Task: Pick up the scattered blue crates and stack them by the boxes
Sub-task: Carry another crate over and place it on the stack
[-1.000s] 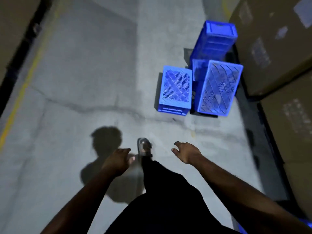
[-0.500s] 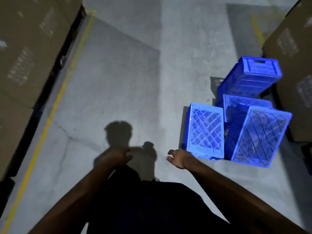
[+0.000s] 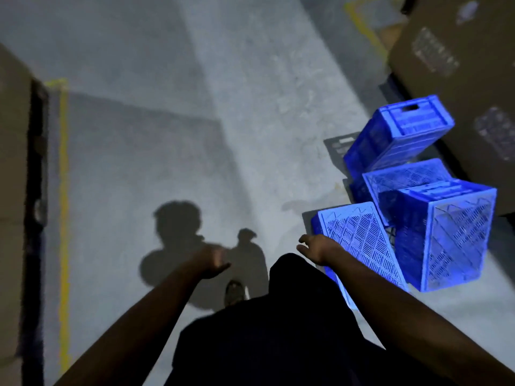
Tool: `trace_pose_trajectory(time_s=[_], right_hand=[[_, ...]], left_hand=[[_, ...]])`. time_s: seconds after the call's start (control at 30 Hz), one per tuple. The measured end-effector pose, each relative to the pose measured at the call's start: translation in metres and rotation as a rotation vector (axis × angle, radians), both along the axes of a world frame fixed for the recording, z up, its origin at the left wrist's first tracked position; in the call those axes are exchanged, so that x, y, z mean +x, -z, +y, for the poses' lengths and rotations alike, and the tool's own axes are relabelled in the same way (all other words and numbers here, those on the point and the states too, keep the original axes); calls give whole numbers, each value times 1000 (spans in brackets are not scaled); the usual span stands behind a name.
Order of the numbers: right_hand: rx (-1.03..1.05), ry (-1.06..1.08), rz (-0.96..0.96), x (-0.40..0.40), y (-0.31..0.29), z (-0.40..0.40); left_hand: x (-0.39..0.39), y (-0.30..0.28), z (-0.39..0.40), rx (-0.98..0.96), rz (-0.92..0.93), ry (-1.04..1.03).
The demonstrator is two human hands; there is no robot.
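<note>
The blue crates (image 3: 412, 190) are lying in a loose cluster on the concrete floor (image 3: 195, 107) at the right of the view, just beside the cardboard boxes (image 3: 459, 65). The nearest crate (image 3: 359, 243) is lying inverted, its latticed base facing up. A larger crate (image 3: 457, 240) is leaning tilted against it. Behind these, a third crate (image 3: 407, 176) is showing only a latticed face, and a fourth crate (image 3: 401, 132) is resting at an angle on top, its handle slot facing up. No contents are showing in any crate; the interiors are mostly turned away from the camera, so this cannot be confirmed. The right hand (image 3: 317, 247) is hovering at the near corner of the inverted crate with fingers loosely spread, grasping nothing; whether it is touching the plastic cannot be determined. The left hand (image 3: 210, 259) is hanging apart from the crates, fingers loosely curled around nothing. The cluster is not yet forming a proper stack. Judged risk: the tilted crates are bearing on one another, so pulling the inverted crate out first would probably be removing their support and letting the upper crates slide or topple. A one-handed corner grip would likely be twisting the crate. The dim lighting is also hiding edges. A foot (image 3: 234, 292) is stepping close by, and a yellow floor line (image 3: 64, 218) is running along the left.
</note>
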State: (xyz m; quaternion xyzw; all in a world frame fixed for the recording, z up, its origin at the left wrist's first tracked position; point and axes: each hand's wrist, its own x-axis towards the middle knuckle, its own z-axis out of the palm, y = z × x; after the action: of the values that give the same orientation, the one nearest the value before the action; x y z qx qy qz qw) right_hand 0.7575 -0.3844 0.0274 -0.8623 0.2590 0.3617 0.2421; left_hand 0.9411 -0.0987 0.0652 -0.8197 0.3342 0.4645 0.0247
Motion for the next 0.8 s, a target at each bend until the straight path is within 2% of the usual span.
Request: trace_pose_trajectory(time_s=[0.13, 0.23, 0.3, 0.4, 0.47, 0.57, 0.67, 0.8], right_hand=[[-3, 218, -15, 61, 6, -54], [34, 333, 17, 104, 31, -106], [51, 435, 6, 132, 42, -145], [39, 552, -41, 176, 37, -218], [31, 570, -73, 204, 25, -264], [20, 595, -49, 246, 19, -339], [17, 653, -28, 278, 30, -404], [23, 835, -31, 320, 36, -477]], left_hand=[[108, 21, -81, -30, 4, 62], [186, 64, -151, -23, 29, 183], [225, 68, -208, -13, -7, 241], [281, 41, -312, -3, -48, 214], [313, 20, -376, -119, -77, 189], [365, 11, -471, -156, -51, 200], [403, 6, -556, -122, -22, 300], [458, 24, -664, -70, 25, 549]])
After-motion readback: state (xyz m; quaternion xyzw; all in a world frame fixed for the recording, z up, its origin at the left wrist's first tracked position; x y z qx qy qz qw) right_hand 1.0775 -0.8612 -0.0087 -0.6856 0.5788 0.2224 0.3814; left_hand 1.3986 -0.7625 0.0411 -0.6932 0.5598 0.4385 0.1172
